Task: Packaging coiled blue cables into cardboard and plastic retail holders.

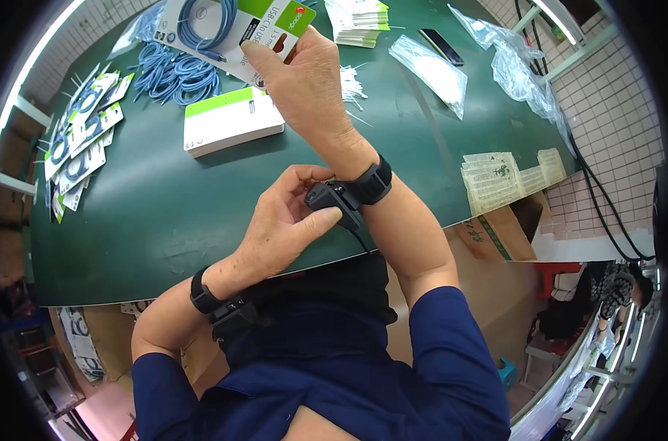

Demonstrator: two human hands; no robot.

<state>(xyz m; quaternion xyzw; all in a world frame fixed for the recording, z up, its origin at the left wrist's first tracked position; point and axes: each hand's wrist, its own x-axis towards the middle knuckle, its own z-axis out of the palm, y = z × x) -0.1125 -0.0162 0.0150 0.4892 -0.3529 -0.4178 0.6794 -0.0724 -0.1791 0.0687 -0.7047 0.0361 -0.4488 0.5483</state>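
My right hand (304,81) pinches a white-and-green package card (275,22) between thumb and fingers, raised over the far part of the table. A coiled blue cable (201,33) lies against that card. My left hand (271,224) is closed round a small black camera-like device (334,202) on the strap of my right wrist, thumb on its near side. Beneath the held card rests a stack of white-and-green cards (231,128). Just beyond that stack is a heap of blue cables (174,77). White ties (352,84) lie partly hidden behind my right hand.
Carded cables (84,147) are piled on the green table (157,242) at left. Farther back are another card stack (354,26), a clear bag (433,73), and a phone (442,46). Yellowed sheets (495,180) lie at the right edge, above a cardboard box (499,235).
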